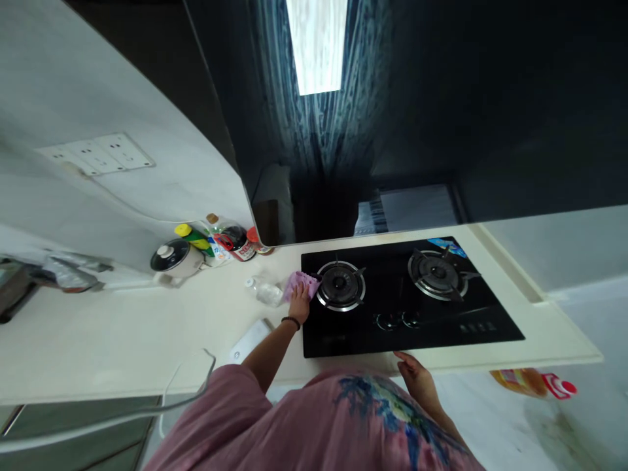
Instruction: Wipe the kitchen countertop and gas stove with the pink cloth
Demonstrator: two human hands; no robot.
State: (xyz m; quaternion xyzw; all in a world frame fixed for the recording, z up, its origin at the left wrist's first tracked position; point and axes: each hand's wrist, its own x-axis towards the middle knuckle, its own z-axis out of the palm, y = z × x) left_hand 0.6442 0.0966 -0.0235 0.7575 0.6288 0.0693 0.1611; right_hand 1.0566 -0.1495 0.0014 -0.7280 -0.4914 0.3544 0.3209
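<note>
Where the left hand (299,305) lies: over the pink cloth (297,282), centre of the frame, palm down and fingers reaching forward across it, pressing rather than gripping, as far as I can see from here.
Pink cloth: bunched, running roughly sideways, its right end over the left edge of the black hob (353,335), just beside the left burner (340,282); its other end is on the pale surface (186,340), by a clear bottle (268,293) lying on its side.
Right hand (418,381): lower right of centre, by the hob's front edge, partly open, forefinger extended and the others loosely bent; nothing shows in it. Whether the fingertip touches the edge, I can't tell.
Which is nearer: the left, already on the cloth; from the right hand, the cloth lies up and to the left, across the hob's corner.
White flat object (249,340): on the surface beside the left forearm (271,353).
Lidded pot (184,261): left of the frame, near the wall, standing beside several upright bottles (243,244).
</note>
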